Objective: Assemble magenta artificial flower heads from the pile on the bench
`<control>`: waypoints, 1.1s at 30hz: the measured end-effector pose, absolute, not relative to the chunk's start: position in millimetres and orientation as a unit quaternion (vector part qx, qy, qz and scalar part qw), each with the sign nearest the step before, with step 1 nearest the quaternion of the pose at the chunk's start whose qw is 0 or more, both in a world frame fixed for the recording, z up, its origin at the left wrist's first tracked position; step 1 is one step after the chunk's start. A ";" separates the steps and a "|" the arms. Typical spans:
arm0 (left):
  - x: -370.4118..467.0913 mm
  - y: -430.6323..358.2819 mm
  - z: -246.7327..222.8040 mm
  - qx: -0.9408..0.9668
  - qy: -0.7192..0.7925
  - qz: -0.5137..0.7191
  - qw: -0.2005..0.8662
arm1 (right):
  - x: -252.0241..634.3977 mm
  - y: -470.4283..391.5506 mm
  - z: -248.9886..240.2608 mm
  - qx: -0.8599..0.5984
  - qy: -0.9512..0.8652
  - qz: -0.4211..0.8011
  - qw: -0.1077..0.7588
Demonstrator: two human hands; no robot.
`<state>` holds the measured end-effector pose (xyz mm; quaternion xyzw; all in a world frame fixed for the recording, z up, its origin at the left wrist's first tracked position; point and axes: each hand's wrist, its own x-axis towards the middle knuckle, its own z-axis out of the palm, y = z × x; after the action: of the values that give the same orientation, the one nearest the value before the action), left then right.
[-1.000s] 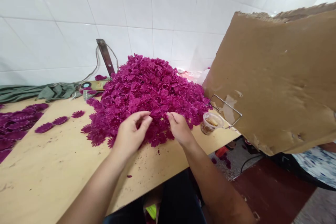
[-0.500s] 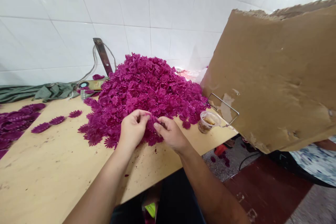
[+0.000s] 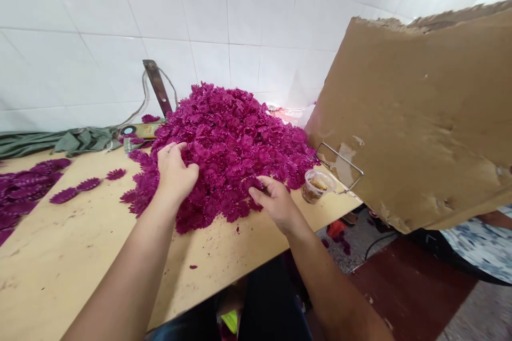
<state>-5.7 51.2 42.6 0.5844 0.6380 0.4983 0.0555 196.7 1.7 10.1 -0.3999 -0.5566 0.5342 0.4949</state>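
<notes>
A large heap of magenta flower heads (image 3: 232,138) is piled on the wooden table, each with thin, pointed petals. My left hand (image 3: 176,173) rests at the heap's left side, its thumb apart from the fingers and nothing visible in its grasp; the fingertips partly meet the flowers. At the heap's front right, my right hand (image 3: 276,201) pinches one flower head (image 3: 253,185) between thumb and fingers. Whether it is a single layer or several stacked cannot be made out.
More flower heads (image 3: 28,192) lie at the far left, with a few loose ones nearby. To the right stand a clear plastic cup (image 3: 317,185) of brown bits, a wire handle (image 3: 340,162) and a big cardboard sheet (image 3: 420,117). Green cloth (image 3: 80,140) lies along the tiled wall.
My hands were together at the heap's front and have parted. The left hand moved left and away onto the heap; the right shifted slightly right with a flower head in its fingers.
</notes>
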 end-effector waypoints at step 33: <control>54.5 10.9 33.5 0.603 0.516 0.464 0.395 | 190.1 8.3 11.8 -0.427 -0.575 0.491 0.496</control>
<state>54.5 10.9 33.5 0.6025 0.5156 0.4641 0.3946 190.1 8.3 11.8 -0.4271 -0.5746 0.4913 0.4960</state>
